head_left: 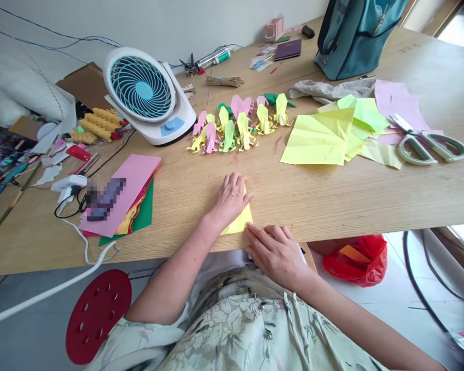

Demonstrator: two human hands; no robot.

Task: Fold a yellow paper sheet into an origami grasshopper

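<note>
A folded piece of yellow paper lies at the table's front edge, tapering away from me. My left hand rests flat on it, fingers pointing forward and thumb out to the right, covering much of its upper left part. At the paper's lower right corner, the fingertips of my right hand touch it. Those fingers are stretched out, and its thumb is hidden. Beyond my hands stand rows of folded paper flowers in yellow, pink and green.
Creased yellow sheets and scissors lie to the right. A fan and a stack of coloured paper are at left. A teal backpack stands at the back; a red plastic bag sits below the table edge.
</note>
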